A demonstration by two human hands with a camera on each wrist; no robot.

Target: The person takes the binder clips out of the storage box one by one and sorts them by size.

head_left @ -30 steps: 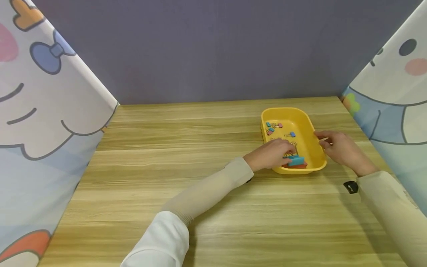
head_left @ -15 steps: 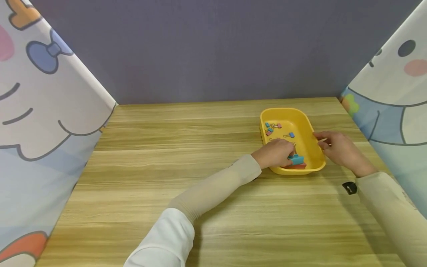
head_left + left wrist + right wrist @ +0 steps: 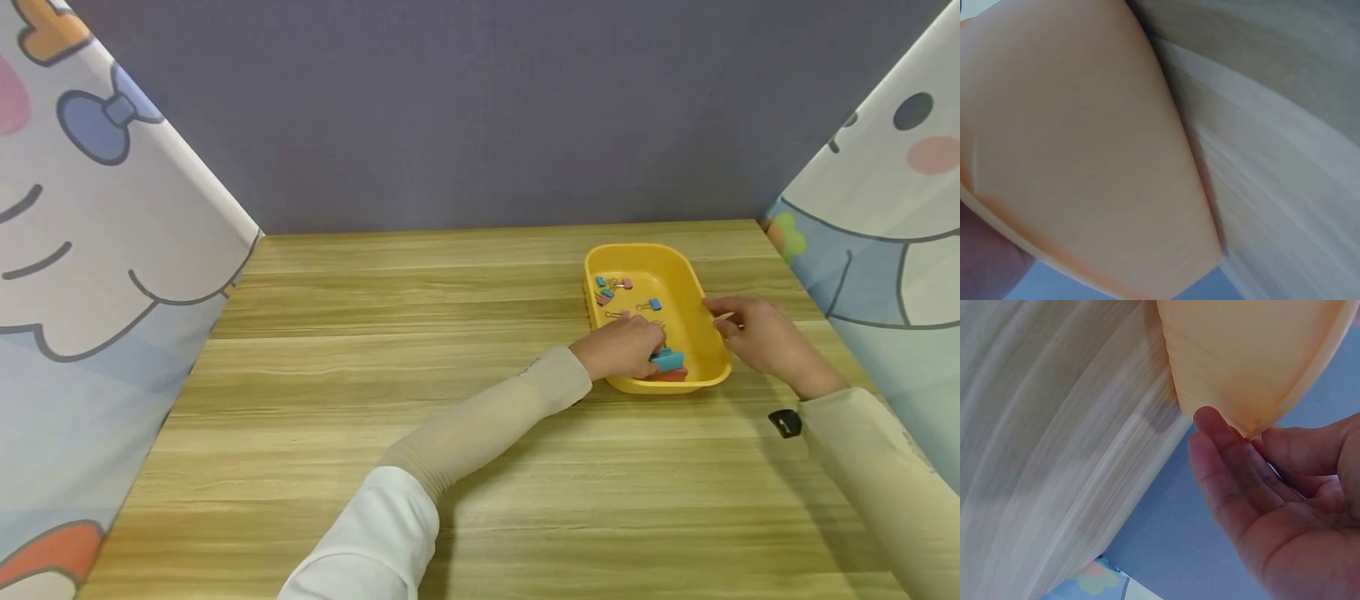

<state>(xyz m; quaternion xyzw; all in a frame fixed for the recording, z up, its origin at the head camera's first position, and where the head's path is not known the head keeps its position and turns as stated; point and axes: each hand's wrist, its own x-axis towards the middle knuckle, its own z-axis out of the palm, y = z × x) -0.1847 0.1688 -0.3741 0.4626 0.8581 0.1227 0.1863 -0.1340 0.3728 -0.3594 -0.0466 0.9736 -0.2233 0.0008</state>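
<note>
In the head view a yellow plastic tray (image 3: 678,287) holds several binder clips at the table's right. My left hand (image 3: 618,345) reaches over its near-left side, fingers curled at the left end of a large teal binder clip (image 3: 667,360). A red binder clip (image 3: 671,376) lies just below that one, against the near wall. My right hand (image 3: 765,337) pinches the tray's right rim; in the right wrist view, thumb and fingers of the right hand (image 3: 1285,506) meet at the edge. The tray's outer wall (image 3: 1085,150) fills most of the left wrist view, hiding the left fingertips.
Small clips lie inside the tray: a blue clip (image 3: 654,305) in the middle, a pink clip (image 3: 627,284) and teal ones toward the far left. The wooden table (image 3: 337,375) ends at a grey back panel (image 3: 480,117). Cartoon-printed sheets (image 3: 112,217) flank both sides.
My left hand has moved slightly right and its fingers have curled in closer at the teal binder clip. The right hand and the tray stay nearly where they were.
</note>
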